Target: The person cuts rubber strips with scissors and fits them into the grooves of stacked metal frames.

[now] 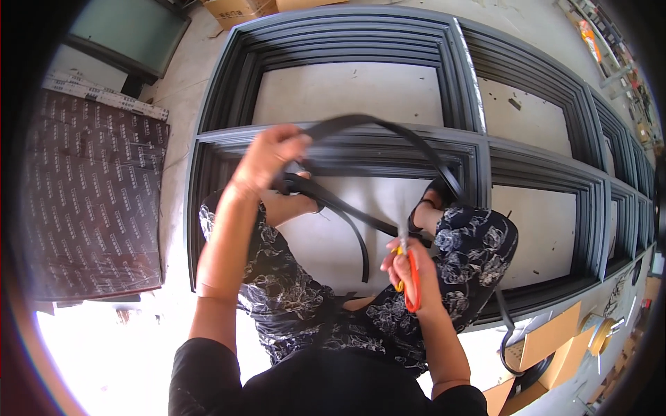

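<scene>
My left hand is raised over the near left opening of a stack of dark grey frames, its fingers closed on a black flexible strip. From there the strip arcs up and over to the right, down toward my right knee. More black strip slants below my left hand toward the right, and a loose end hangs near the middle. My right hand, over my lap, holds scissors with orange and yellow handles. Their blades point away from me, blurred; whether they are parted I cannot tell.
Stacked frames with crossbars stretch away to the right. A cardboard box with coiled black strip stands at lower right, a strip running into it. Dark printed sheet packs lie at left, a glass panel behind. My feet are inside the frame opening.
</scene>
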The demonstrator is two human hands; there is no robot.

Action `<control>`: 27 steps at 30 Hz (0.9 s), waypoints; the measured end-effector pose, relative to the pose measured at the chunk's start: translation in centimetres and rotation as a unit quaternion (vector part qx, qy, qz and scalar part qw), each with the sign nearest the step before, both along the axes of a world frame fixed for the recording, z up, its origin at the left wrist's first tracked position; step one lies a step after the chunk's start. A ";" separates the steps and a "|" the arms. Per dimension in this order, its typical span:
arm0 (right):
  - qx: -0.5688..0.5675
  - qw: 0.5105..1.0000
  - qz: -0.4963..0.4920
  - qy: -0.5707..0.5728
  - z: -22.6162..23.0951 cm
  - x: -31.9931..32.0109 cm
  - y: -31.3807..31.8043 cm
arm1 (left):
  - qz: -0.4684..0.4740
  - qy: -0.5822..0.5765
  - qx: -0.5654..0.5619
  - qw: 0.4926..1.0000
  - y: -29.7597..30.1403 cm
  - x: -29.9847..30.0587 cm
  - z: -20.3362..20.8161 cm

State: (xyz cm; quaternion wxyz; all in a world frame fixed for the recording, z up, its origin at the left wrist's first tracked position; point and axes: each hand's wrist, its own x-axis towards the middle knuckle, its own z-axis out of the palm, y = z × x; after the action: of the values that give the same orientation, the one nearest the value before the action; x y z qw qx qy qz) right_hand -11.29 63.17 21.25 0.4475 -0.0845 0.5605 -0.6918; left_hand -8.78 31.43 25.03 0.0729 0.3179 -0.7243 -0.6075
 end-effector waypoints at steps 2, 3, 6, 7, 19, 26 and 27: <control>0.027 0.998 0.053 -0.036 -0.4 1.2 -0.1 | -0.026 0.020 0.073 0.997 2.7 0.7 -0.9; 0.045 0.995 0.080 -0.042 -0.2 1.6 -0.4 | 0.007 0.006 0.100 0.995 3.8 1.7 -1.3; 0.048 0.992 0.115 -0.005 -1.3 2.2 -0.5 | -0.011 0.028 0.169 0.985 5.2 4.1 -2.1; 0.047 0.992 0.121 -0.008 -1.3 2.2 -0.5 | -0.004 0.026 0.172 0.985 5.6 4.8 -2.3; 0.072 0.961 0.253 0.085 -1.2 2.8 -4.8 | -0.008 0.003 0.165 0.986 7.0 10.8 -2.5; 0.110 0.953 0.254 0.123 -0.3 3.5 -6.2 | -0.014 -0.013 0.165 0.986 6.6 12.0 -2.7; 0.111 0.953 0.255 0.123 -0.3 3.6 -6.3 | -0.012 -0.012 0.166 0.986 6.5 12.1 -2.8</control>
State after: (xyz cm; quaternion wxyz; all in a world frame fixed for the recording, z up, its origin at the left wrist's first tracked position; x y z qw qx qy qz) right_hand -7.68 56.84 20.97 0.5435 -0.2588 0.6440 -0.4721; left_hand 3.29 37.92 22.22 0.0027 0.3239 -0.6182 -0.7162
